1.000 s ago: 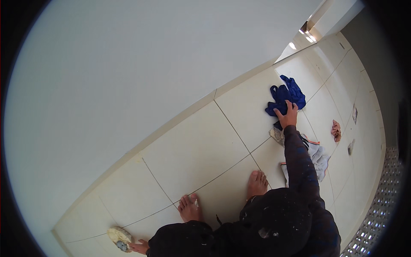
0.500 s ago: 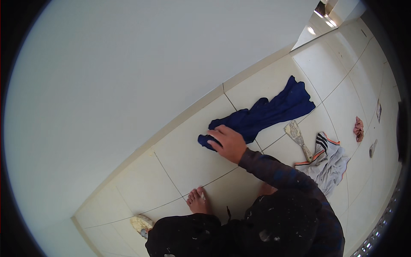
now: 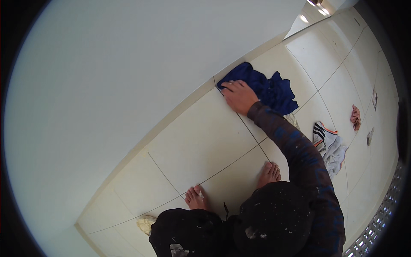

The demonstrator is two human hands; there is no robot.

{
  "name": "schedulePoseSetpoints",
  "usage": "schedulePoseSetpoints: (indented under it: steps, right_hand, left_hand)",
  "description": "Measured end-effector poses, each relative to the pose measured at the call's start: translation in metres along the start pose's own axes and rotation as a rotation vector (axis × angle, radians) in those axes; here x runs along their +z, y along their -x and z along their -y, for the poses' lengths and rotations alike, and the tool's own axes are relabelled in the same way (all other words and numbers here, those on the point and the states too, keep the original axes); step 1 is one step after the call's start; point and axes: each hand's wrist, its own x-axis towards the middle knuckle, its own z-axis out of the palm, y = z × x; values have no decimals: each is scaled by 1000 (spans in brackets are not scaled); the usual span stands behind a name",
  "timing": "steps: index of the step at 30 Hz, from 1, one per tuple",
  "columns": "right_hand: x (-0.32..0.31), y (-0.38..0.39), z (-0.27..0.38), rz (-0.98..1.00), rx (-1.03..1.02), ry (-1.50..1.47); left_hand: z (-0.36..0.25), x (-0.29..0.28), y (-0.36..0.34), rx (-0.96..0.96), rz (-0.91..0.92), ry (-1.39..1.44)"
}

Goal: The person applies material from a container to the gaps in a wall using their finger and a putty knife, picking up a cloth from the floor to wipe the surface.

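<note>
A dark blue cloth [image 3: 282, 95] lies bunched on the pale floor tiles, its far left end touching the foot of the wall. My right hand [image 3: 240, 96] grips that end from above, fingers bent over the fabric close to the skirting. The dark patterned sleeve reaches up to it from the lower right. Part of a putty-smeared scraper blade [image 3: 293, 121] shows beside my forearm, which hides its handle. My left hand is out of the picture.
The pale wall [image 3: 128, 77] with its skirting [image 3: 171, 119] runs diagonally. On the right lie a grey-white garment [image 3: 333, 150], a pinkish crumpled rag [image 3: 355, 118] and a small tool [image 3: 370, 136]. A putty-covered object [image 3: 145, 223] sits by my left knee. My bare feet stand on the tiles.
My right hand has moved up and slightly right, pushing the blue cloth's near end to the wall. The cloth is more bunched. My forearm now covers the scraper's handle, and my right foot shows.
</note>
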Motion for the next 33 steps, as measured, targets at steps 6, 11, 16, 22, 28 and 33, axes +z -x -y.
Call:
schedulePoseSetpoints:
  steps: [6, 11, 16, 22, 28, 33]
  right_hand:
    - [-39, 54, -215, 28, 572, 261]
    - [-91, 149, -348, 149, 991, 251]
    - [-124, 270, -400, 39, 1227, 325]
    - [-141, 309, -387, -103, 1269, 270]
    - [-126, 248, -245, -250, 868, 364]
    - [-138, 202, -101, -227, 695, -160]
  left_hand:
    - [-27, -15, -1, -136, 105, 11]
    - [-18, -3, 2, -202, 74, -22]
    - [-8, 10, 5, -217, -27, -15]
    - [42, -75, -3, -31, -183, 15]
    - [-60, -62, -31, 290, -165, 43]
    - [-102, -73, -41, 590, 14, 73]
